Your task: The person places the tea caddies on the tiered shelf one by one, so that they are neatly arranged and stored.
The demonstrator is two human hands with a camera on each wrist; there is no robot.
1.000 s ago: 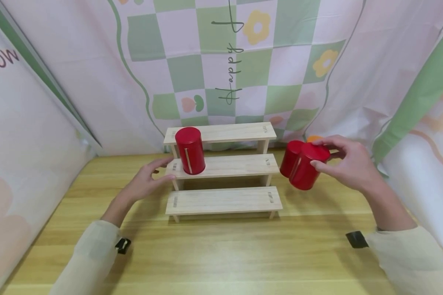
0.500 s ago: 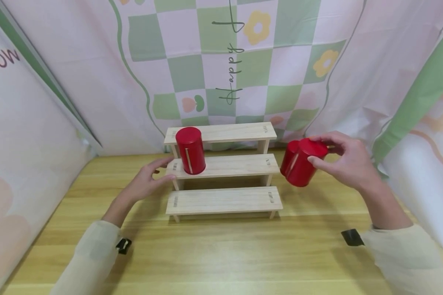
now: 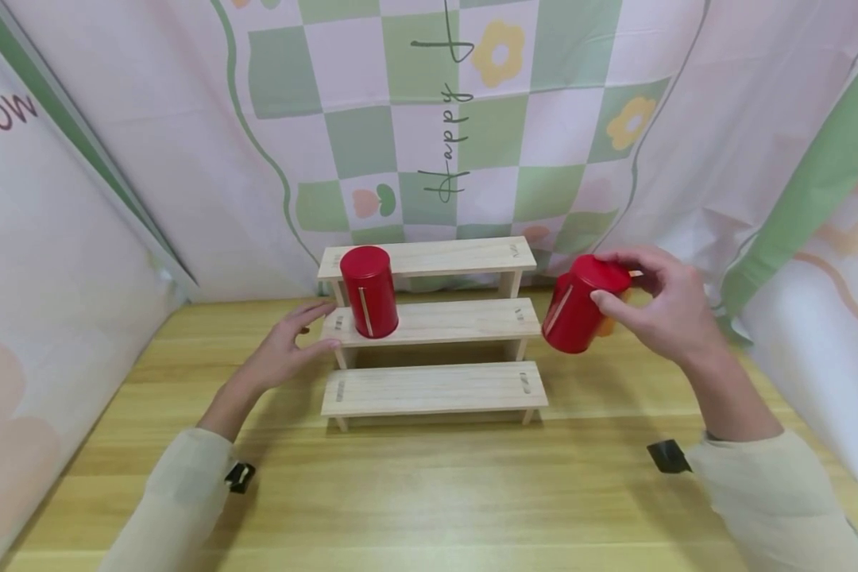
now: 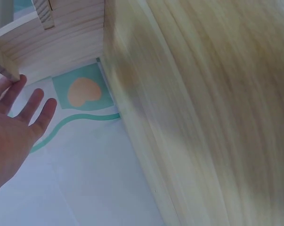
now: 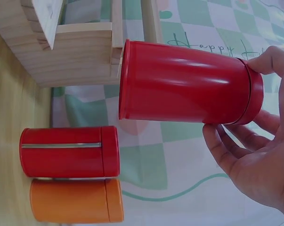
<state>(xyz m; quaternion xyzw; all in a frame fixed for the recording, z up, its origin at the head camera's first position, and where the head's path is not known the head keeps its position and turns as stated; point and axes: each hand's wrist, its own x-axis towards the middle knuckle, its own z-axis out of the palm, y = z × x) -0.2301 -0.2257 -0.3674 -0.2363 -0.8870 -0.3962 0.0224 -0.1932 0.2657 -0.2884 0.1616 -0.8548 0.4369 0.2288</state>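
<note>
My right hand [image 3: 668, 306] grips a red lidded canister [image 3: 575, 314] near its top, thumb on one side and fingers on the other. It is tilted, off the table, just right of the wooden tiered shelf [image 3: 432, 391]. In the right wrist view its lid end lies in the hand. At the left end of the middle step, my left hand [image 3: 282, 353] touches the board with thumb and fingertips, the fingers fairly straight. Another red canister [image 3: 369, 294] stands upright on that step's left part, close to the left hand.
Behind the held canister, a red canister [image 5: 68, 162] and an orange canister [image 5: 76, 201] stand side by side on the wooden table [image 3: 429, 492]. A patterned cloth [image 3: 415, 143] hangs behind the shelf, with more cloth at both sides.
My right hand has carried the held canister a little left and away from me, toward the shelf, and it now covers most of the canisters behind. The left hand stays put.
</note>
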